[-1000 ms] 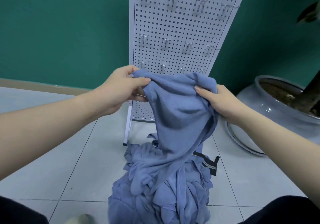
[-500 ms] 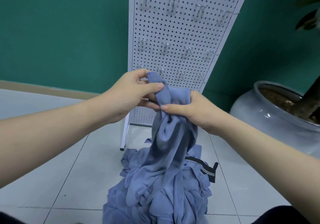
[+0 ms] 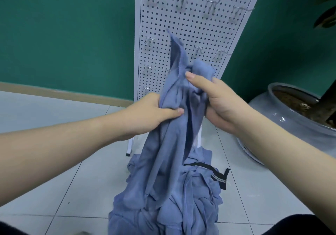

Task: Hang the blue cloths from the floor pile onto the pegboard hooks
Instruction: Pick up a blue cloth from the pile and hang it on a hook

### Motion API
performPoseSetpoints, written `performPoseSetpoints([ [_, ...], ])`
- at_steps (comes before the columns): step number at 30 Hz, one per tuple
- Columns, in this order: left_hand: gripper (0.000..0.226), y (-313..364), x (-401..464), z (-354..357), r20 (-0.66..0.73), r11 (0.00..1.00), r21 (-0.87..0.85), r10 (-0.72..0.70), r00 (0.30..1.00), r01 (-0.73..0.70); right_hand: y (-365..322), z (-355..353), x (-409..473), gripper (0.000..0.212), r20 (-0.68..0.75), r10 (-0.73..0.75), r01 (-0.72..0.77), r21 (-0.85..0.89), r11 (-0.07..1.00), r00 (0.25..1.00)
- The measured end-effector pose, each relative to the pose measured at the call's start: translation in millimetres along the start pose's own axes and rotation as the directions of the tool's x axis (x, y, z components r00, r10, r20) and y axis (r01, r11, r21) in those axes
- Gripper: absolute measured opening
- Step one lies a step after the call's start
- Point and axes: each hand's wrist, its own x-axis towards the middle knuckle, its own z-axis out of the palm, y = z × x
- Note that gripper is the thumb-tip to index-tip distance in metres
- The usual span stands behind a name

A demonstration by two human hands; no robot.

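A blue cloth (image 3: 174, 107) is lifted in front of the white pegboard (image 3: 196, 31), its lower part trailing down into the pile of blue cloths (image 3: 169, 198) on the floor. My left hand (image 3: 151, 114) grips the cloth's left side at mid-height. My right hand (image 3: 216, 100) grips a bunched fold slightly higher, thumb on the front. One corner of the cloth sticks up above both hands, over the board's middle row of metal hooks (image 3: 198, 50). The hooks that I can see are bare.
A large grey plant pot (image 3: 291, 118) with soil and a trunk stands on the floor at right. A black strap (image 3: 214, 173) lies in the pile. The green wall is behind the board; my dark-clad knees are at the bottom corners.
My left hand slid down the cloth while my right hand rose and bunched the top. A corner of the cloth now pokes up in front of the pegboard.
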Motion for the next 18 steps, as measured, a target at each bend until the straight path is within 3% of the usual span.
performPoseSetpoints([
  [4, 0.019, 4, 5, -7, -0.118, 0.992, -0.127, 0.01, 0.993, -0.025, 26, -7, -1, 0.046, 0.119, 0.181, -0.165, -0.131, 0.978, 0.976],
  [8, 0.016, 12, 5, -14, -0.176, 0.984, -0.178, -0.023, 0.984, -0.008, 46, -8, -2, 0.041, 0.166, 0.233, -0.196, -0.213, 0.957, 0.958],
  [16, 0.014, 4, 12, -28, -0.325, 0.973, -0.231, -0.071, 0.943, -0.006, 51, -24, 7, 0.029, 0.012, 0.251, -0.241, -0.245, 0.939, 0.968],
  [18, 0.017, 3, 12, -34, -0.269, 0.969, -0.245, -0.099, 0.958, 0.031, 49, -26, 8, 0.026, -0.046, 0.249, -0.252, -0.222, 0.942, 0.968],
])
